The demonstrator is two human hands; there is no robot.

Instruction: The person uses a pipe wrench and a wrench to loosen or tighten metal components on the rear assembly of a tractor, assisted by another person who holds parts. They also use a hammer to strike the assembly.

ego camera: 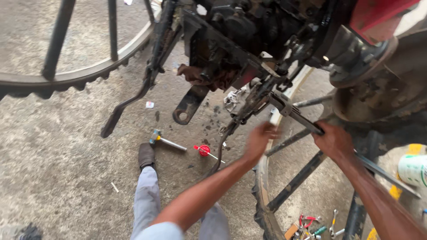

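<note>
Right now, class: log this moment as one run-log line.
right hand: grips wrench | left hand: blurred, open, near machine underside | floor: hammer, red can

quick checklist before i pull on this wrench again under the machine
1. Right hand closed on the wrench handle: ok.
2. Wrench head seated on its fitting: cannot tell, dark linkage hides it.
3. Left hand steady and clear of the wrench's swing: not ok, it is blurred in motion and close below the head.
4. Footing: a shoe is flat on the concrete, but the hammer and a small red tool lie just beside it: not ok.
5. Spare tools within reach by the spoked wheel: ok.
6. Machine supported firmly: cannot tell.
</note>
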